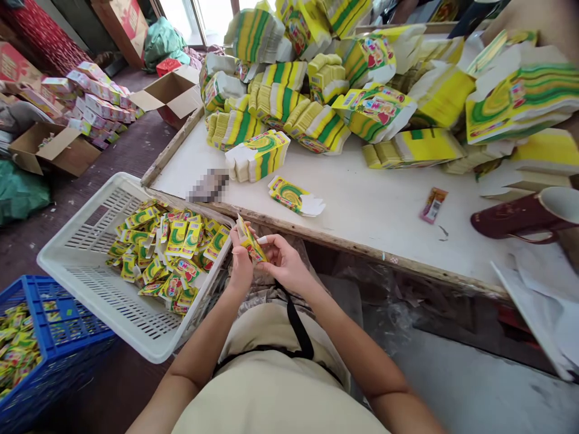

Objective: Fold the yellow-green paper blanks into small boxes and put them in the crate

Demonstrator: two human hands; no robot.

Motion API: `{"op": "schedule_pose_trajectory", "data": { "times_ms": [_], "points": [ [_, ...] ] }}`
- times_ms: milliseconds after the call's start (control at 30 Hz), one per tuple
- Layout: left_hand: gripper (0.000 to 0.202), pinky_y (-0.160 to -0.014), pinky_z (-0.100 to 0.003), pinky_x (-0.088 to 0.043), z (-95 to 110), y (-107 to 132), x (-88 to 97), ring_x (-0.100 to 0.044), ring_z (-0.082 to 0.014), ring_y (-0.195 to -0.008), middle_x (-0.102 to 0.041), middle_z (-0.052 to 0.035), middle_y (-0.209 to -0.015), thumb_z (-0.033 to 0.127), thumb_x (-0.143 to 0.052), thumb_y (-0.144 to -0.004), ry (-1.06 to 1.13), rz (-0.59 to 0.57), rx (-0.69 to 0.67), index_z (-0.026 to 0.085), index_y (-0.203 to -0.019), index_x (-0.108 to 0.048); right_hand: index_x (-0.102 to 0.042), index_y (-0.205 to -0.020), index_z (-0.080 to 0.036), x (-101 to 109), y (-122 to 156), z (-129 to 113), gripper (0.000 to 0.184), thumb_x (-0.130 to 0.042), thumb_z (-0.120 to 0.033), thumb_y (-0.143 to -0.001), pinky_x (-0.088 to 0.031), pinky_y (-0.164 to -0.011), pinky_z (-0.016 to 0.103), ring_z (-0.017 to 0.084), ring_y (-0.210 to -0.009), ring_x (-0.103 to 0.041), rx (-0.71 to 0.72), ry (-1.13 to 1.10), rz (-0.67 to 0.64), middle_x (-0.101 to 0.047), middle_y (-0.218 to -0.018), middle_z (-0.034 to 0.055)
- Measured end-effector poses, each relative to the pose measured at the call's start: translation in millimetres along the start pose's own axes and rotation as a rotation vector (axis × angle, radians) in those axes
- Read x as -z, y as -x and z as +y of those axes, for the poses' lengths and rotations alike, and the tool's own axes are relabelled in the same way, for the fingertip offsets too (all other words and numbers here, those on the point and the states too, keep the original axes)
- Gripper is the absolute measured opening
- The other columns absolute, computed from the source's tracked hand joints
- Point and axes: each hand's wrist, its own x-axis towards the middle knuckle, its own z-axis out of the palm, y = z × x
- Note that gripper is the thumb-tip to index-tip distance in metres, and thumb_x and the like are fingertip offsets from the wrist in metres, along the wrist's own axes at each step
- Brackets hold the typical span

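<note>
Between my two hands is a small yellow and green carton (251,242), held in front of my body just off the table's edge. My left hand (240,265) grips its left side, with the thumb pressed against it. The fingers of my right hand (284,260) pinch its right side and lower end. To the left, a white plastic basket (122,325) holds many similar yellow cartons (178,235). A single flattened carton with a white flap (292,196) lies on the table, beside a short bundle of flat cartons (257,155).
Piles of bundled cartons (280,90) cover the back of the white table (362,205). A dark red mug (511,214) lies at the right, near a small wrapped packet (433,205). A blue crate (58,355) and open cardboard boxes (174,96) stand on the left.
</note>
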Motion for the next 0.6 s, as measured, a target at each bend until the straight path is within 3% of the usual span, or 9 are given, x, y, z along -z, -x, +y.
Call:
{"op": "schedule_pose_trajectory", "data": {
  "times_ms": [100,200,267,333,433,533,600],
  "points": [
    [0.052,-0.080,-0.030,-0.054,-2.1,-1.8,10.1,-0.064,-0.0171,-0.085,-0.069,-0.0030,-0.096,0.068,-0.066,-0.078,0.143,0.056,-0.007,0.023,-0.105,-0.066,-0.065,-0.100,-0.024,11.8,-2.1,-2.4,0.020,-0.071,-0.028,-0.081,-0.053,-0.068,0.031,0.017,-0.074,-0.062,0.081,0.115,0.097,-0.068,-0.091,0.0014],
    [0.034,-0.086,-0.034,-0.054,8.5,-9.5,27.2,-0.069,-0.0201,-0.086,-0.075,-0.0041,-0.092,0.049,-0.077,-0.077,0.098,-0.002,0.021,0.020,-0.094,-0.074,-0.070,-0.090,-0.022,27.3,-4.5,-11.3,0.007,-0.064,-0.026,-0.089,-0.052,-0.068,0.031,0.018,-0.074,-0.064,0.261,0.342,0.213,-0.071,-0.083,0.0014],
    [0.047,-0.094,-0.040,-0.052,21.9,-15.8,41.4,-0.070,-0.0260,-0.100,-0.076,-0.0089,-0.104,0.057,-0.071,-0.080,0.060,-0.162,0.002,0.020,-0.108,-0.074,-0.072,-0.088,-0.023,38.1,-5.5,-18.1,0.013,-0.060,-0.022,-0.092,-0.050,-0.069,0.031,0.018,-0.075,-0.064,0.423,0.543,0.295,-0.071,-0.081,0.0015],
    [0.073,-0.105,-0.045,-0.046,36.8,-21.0,52.8,-0.062,-0.0318,-0.121,-0.069,-0.0135,-0.126,0.072,-0.062,-0.078,-0.001,-0.325,-0.052,0.021,-0.130,-0.064,-0.073,-0.087,-0.025,45.8,-5.3,-23.5,0.020,-0.057,-0.017,-0.095,-0.048,-0.074,0.034,0.018,-0.078,-0.064,0.578,0.762,0.353,-0.073,-0.081,0.0014],
    [0.103,-0.115,-0.049,-0.035,51.9,-23.4,53.6,-0.047,-0.0377,-0.138,-0.053,-0.0163,-0.147,0.073,-0.076,-0.061,-0.296,-0.472,-0.107,0.020,-0.144,-0.049,-0.074,-0.090,-0.029,45.7,-2.9,-27.6,0.021,-0.057,-0.017,-0.096,-0.046,-0.083,0.036,0.018,-0.083,-0.062,0.745,0.957,0.241,-0.075,-0.085,0.0000],
    [0.087,-0.105,-0.046,-0.046,51.2,-19.9,37.2,-0.058,-0.0355,-0.124,-0.060,-0.0158,-0.137,0.049,-0.086,-0.064,-0.563,-0.557,-0.049,0.019,-0.137,-0.051,-0.071,-0.104,-0.032,37.1,0.4,-27.2,0.018,-0.058,-0.022,-0.097,-0.044,-0.100,0.040,0.019,-0.098,-0.063,0.777,0.916,0.083,-0.074,-0.103,0.0003],
    [0.068,-0.093,-0.042,-0.053,44.7,-15.8,26.0,-0.066,-0.0304,-0.109,-0.067,-0.0127,-0.123,0.041,-0.079,-0.073,-0.619,-0.506,-0.028,0.018,-0.130,-0.052,-0.061,-0.125,-0.032,32.8,1.2,-24.7,0.032,-0.065,-0.032,-0.093,-0.037,-0.112,0.048,0.026,-0.122,-0.056,0.692,0.800,0.194,-0.064,-0.129,0.0057]
  ]
}}
